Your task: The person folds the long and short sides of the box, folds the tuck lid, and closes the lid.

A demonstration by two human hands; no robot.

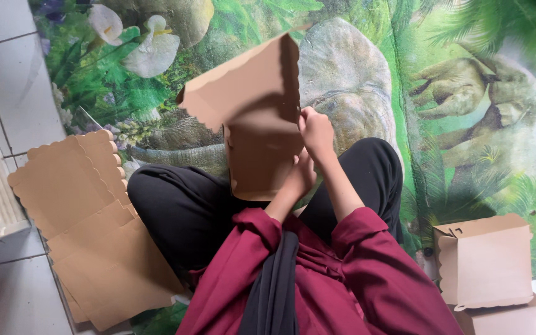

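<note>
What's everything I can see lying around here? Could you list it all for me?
Half-folded cardboard box: one, brown, scalloped flap raised, held over the lap.
Flat box blanks: a stack, count unclear, brown with scalloped edges, on the floor at the left of the picture.
Finished boxes: two visible, brown, stacked at the lower right of the picture.
Mat: one, green with printed flowers, leaves and rocks, under the person.
Floor tiles: pale grey, left edge.
Trousers: black, legs crossed.
Sleeves: dark red.
Left hand: on the box's lower right edge.
Right hand: gripping the box's right edge.
</note>
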